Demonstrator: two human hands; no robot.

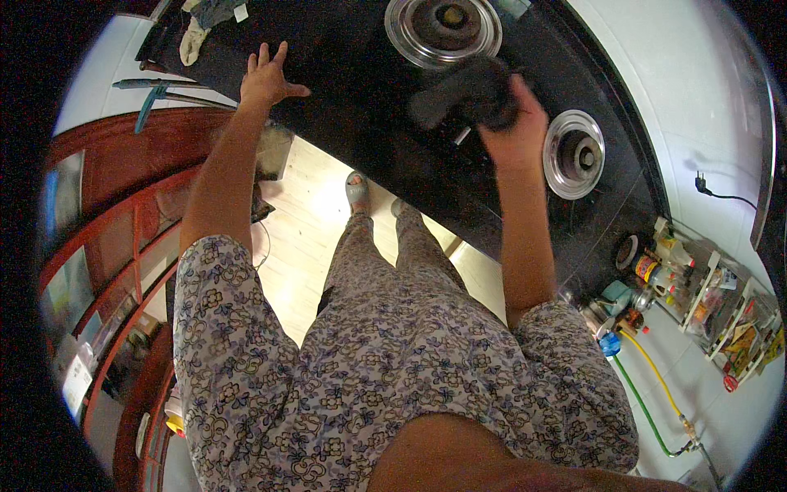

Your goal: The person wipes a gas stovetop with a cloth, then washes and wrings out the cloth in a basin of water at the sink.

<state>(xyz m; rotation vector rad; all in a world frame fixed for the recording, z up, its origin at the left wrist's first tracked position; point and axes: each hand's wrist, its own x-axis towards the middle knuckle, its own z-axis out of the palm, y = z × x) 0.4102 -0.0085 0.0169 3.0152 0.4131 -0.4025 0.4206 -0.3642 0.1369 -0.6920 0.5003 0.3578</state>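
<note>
My right hand [519, 132] is closed around a dark, blurred bundle [461, 95], which looks like a black cloth. It is over the glossy black cooktop surface [350, 80], between two round gas burners. The larger burner's shiny metal tray [403, 40] lies beyond the bundle. To the right of my wrist is the other burner tray [553, 169]. My left hand [267, 85] holds nothing, its fingers spread at the left part of the black surface; whether it touches that surface is unclear.
Crumpled cloths [203, 27] lie at the far left. A blue-handled pole [157, 95] and a red wooden cabinet [132, 138] stand left. Bottles [652, 270] and a condiment rack [707, 301] line the right wall, near green and yellow hoses [655, 375]. A black plug [701, 183] hangs there.
</note>
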